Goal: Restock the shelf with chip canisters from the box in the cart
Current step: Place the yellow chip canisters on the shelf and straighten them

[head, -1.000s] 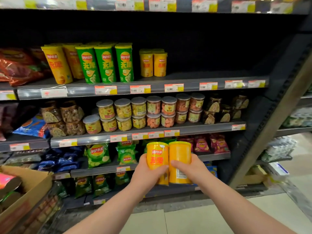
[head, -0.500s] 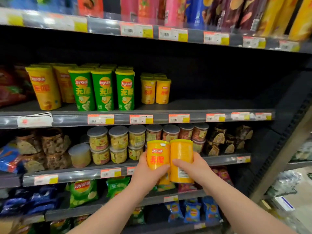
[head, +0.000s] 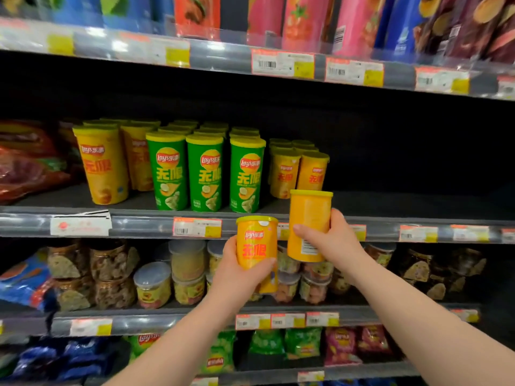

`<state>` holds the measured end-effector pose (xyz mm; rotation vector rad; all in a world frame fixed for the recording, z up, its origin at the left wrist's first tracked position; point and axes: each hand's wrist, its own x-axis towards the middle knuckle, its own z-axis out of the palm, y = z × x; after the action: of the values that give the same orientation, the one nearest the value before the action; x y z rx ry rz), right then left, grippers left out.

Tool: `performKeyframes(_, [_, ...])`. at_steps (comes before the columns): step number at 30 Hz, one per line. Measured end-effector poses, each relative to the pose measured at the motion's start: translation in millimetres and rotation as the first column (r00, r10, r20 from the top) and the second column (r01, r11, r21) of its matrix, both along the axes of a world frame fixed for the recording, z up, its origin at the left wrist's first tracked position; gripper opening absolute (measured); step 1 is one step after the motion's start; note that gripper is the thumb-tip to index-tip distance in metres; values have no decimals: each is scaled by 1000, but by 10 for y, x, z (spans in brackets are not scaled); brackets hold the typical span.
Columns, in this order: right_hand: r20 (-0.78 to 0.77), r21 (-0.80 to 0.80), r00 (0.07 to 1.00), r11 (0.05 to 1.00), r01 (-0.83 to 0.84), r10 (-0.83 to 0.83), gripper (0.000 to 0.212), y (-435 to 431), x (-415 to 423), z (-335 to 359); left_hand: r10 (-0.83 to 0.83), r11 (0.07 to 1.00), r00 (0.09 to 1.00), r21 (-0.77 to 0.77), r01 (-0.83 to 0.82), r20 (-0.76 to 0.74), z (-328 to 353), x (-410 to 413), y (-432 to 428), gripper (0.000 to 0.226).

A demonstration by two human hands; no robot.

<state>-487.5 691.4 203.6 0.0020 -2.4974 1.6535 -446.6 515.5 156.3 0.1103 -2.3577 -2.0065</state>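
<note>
My left hand grips a short yellow chip canister with its red logo facing me, held just below the shelf edge. My right hand grips a second yellow canister, barcode side toward me, raised higher so its lid reaches the shelf level. Right behind it stand several short yellow canisters on the shelf. Neither the box nor the cart is in view.
Three rows of tall green canisters and tall yellow ones fill the shelf's left part. Dark bare shelf board stretches to the right of the short canisters. Plastic snack jars sit one shelf below, tall tubes above.
Both hands have risen with their canisters toward the canister shelf. The right canister has lifted above the left one and parted from it. The view has tilted upward and come closer to the shelf.
</note>
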Motion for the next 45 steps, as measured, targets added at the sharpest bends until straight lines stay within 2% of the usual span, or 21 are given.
performKeyframes(6, [-93,22,994,998,58,-56,78,-45,-536,218,64,998,998,-4,-64,-5,51,-139,-45,63])
performKeyframes(11, [-103,43,994,999,28,-24,80,-99,-913,291,146,989,989,20,-146,24,113,-240,-18,82])
performKeyframes(15, [-85,89,996,996,13,-5,90,-102,-1131,205,188,979,982,68,-190,26,110,-320,22,71])
performKeyframes(20, [-2,158,999,987,-37,38,102,-57,-1280,108,225,972,974,70,-226,11,105,-399,103,71])
performKeyframes(25, [84,199,980,960,-196,182,90,74,-1310,101,219,974,976,55,-219,-3,108,-464,204,63])
performKeyframes(30, [78,236,979,950,-203,190,96,74,-1325,72,206,977,979,45,-206,7,114,-518,296,64])
performKeyframes(34, [101,215,966,943,-255,239,80,89,-1342,70,210,976,978,56,-209,-3,129,-553,319,63])
performKeyframes(39, [56,244,975,944,-224,217,100,74,-1342,48,211,976,978,63,-210,-1,106,-561,335,58])
performKeyframes(43, [90,230,956,928,-292,278,87,104,-1342,56,211,974,977,79,-211,5,97,-554,325,52])
performKeyframes(45, [53,231,968,940,-249,244,92,112,-1334,43,216,973,976,85,-216,8,92,-556,329,56])
